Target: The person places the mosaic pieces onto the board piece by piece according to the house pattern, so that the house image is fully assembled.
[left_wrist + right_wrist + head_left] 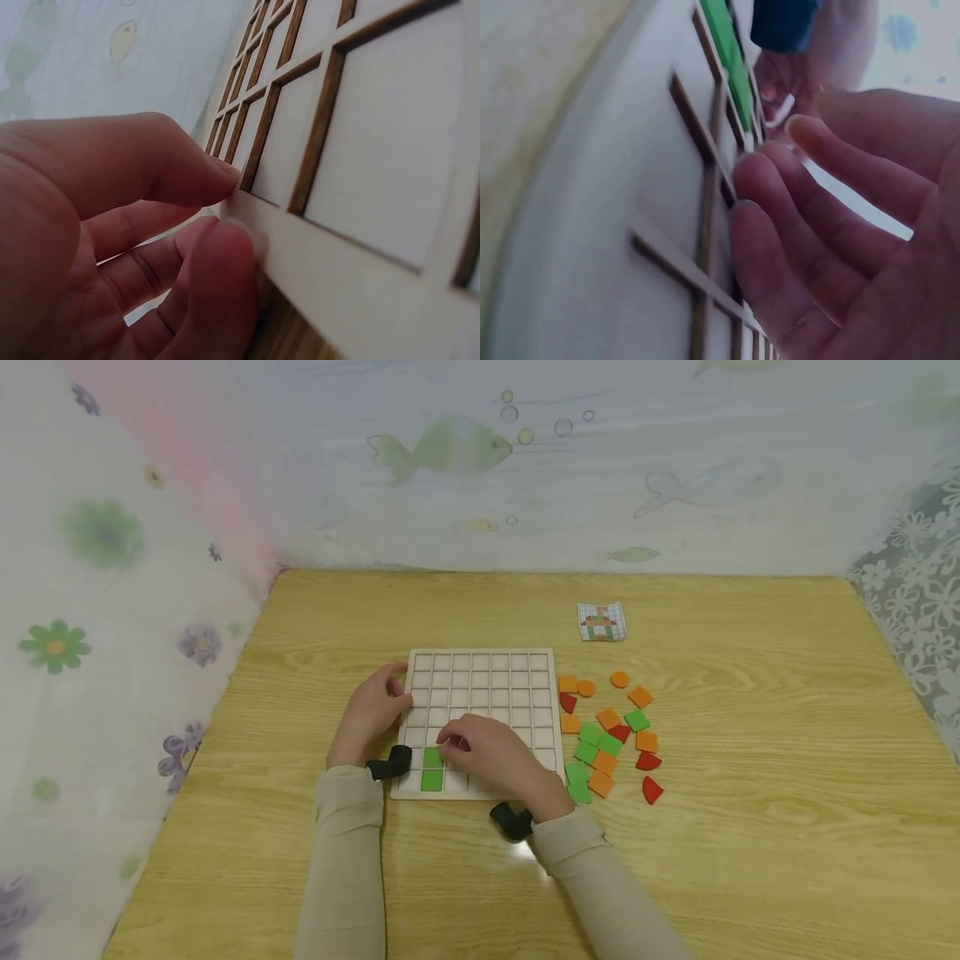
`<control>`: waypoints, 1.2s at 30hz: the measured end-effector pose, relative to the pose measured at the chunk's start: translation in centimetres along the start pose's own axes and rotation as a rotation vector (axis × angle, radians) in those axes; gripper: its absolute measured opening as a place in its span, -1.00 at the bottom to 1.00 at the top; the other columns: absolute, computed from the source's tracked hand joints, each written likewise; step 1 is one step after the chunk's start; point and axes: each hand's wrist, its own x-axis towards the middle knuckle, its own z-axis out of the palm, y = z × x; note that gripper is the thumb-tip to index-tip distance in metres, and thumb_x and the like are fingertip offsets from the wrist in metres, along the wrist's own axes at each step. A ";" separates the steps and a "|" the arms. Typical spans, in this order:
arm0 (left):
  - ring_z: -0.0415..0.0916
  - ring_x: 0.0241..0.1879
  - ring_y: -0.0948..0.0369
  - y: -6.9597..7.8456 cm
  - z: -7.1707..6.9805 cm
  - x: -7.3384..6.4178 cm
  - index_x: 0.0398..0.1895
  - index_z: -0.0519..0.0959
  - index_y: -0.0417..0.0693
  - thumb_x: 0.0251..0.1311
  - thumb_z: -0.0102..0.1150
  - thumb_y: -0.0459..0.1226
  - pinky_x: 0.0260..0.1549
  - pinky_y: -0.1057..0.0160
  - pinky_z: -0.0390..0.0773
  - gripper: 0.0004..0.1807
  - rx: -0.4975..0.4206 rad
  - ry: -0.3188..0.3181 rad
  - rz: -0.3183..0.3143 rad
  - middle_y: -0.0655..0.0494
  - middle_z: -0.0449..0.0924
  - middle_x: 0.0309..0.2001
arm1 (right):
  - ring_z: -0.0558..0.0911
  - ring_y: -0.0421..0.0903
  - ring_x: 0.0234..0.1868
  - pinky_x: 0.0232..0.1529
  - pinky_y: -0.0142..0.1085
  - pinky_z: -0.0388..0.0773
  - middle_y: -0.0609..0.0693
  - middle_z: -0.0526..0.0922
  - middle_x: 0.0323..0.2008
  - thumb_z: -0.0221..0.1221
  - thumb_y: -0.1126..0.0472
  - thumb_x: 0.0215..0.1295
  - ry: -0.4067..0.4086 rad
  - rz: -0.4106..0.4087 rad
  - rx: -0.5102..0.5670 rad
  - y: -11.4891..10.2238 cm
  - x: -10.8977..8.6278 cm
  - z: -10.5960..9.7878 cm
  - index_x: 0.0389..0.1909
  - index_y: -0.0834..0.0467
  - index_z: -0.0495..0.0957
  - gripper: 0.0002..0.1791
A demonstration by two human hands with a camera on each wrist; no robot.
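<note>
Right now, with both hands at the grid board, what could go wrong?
The right hand is close to two green tiles on the grid board, so a brush might unseat one. The left hand grips the board's edge; a tug could shift it. Loose pieces crowd the board's right side, so a sweeping right hand may scatter some.

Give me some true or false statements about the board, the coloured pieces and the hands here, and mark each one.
1. Two green square tiles sit in the pale wooden grid board. True.
2. The left hand touches the board's right edge. False: it touches the left edge.
3. The right hand is over the board. True.
4. The red quarter-circle pieces lie in the board's cells. False: they lie outside it, to the right.
5. The small printed paper card lies beyond the board, toward the right. True.
</note>
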 end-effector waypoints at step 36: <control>0.40 -0.52 0.13 -0.1 0.2 -0.1 0.26 0.21 0.08 0.03 0.01 -0.30 -0.45 0.23 0.32 -0.38 -0.016 0.005 0.005 0.05 0.38 -0.27 | 0.48 -0.28 -0.28 -0.28 -0.31 0.44 -0.28 0.54 -0.27 0.04 -0.01 0.26 0.172 0.118 0.170 4.6 -2.2 -5.4 -0.07 -0.04 0.54 -0.72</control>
